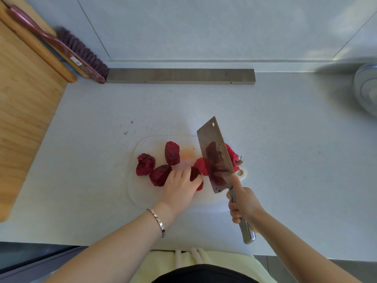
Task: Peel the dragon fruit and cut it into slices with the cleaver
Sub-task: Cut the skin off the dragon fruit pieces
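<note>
On the white cutting board (142, 193), left hand (179, 189) pins a dragon fruit piece (196, 175); right hand (243, 205) grasps the cleaver (216, 156). Fingertips should stay tucked back, blade descending vertically.

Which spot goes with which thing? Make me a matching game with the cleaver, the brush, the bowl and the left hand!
Things:
1. cleaver
2. brush
3. metal bowl
4. left hand

Places or states:
A. at the far right edge of the counter
B. leaning in the far left corner, beside the wooden board
C. gripped by its handle in the right hand
D. holds a dragon fruit piece on the white cutting board

Pairs: 1-C, 2-B, 3-A, 4-D
</note>
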`<action>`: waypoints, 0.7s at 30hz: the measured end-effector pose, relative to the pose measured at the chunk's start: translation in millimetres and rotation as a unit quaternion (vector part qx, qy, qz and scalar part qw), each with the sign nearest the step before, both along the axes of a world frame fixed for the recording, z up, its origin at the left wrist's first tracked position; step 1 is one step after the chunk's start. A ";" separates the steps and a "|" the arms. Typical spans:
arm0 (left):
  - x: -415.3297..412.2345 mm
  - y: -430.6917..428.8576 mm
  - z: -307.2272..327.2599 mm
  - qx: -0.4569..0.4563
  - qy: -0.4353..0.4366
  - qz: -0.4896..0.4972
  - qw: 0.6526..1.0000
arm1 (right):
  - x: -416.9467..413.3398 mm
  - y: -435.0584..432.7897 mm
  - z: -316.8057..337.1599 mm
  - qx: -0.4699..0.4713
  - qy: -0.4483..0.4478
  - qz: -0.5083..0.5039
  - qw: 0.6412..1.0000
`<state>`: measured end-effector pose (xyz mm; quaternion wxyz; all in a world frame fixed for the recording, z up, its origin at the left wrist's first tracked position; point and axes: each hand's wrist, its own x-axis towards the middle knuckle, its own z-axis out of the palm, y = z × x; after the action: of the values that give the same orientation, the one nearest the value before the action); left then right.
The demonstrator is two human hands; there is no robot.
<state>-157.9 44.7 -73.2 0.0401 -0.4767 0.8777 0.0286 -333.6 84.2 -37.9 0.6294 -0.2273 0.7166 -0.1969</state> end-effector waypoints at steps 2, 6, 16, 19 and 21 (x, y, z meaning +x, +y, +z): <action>-2.9 3.1 -1.6 0.017 -0.011 0.001 1.000 | 0.9 -0.6 -0.7 0.000 0.000 0.000 1.000; -5.2 -1.4 0.2 0.031 -0.008 0.030 0.999 | 2.5 0.4 0.6 -0.008 0.007 0.003 1.000; 14.7 -10.9 10.8 -0.006 -0.051 0.052 0.997 | 16.4 22.7 11.6 -0.016 -0.030 -0.001 0.999; 16.8 -8.4 11.2 0.008 -0.030 0.056 0.998 | 27.7 28.8 5.8 -0.026 -0.022 0.021 0.999; 19.5 -6.4 11.8 0.012 -0.028 0.059 0.998 | 31.7 28.5 -0.3 -0.031 -0.001 0.035 0.999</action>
<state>-138.4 38.2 -61.4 0.0688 -0.5278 0.8461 0.0279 -301.9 112.8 -38.2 0.6290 -0.2720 0.7011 -0.1970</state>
